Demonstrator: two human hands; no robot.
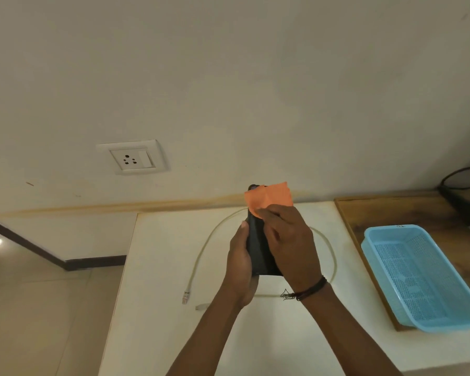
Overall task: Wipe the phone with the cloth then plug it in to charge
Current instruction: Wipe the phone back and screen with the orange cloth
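Observation:
My left hand grips a dark phone by its left edge, holding it upright above the white table. My right hand presses an orange cloth flat against the phone's face, covering its upper part. A pale charging cable lies in a loop on the table behind and around my hands, with its two connector ends near the table's left front. A white wall socket sits on the wall at the upper left.
A light blue perforated plastic tray rests on a wooden board at the right. Dark objects with cables stand at the far right by the wall. The table's left edge drops to a tiled floor.

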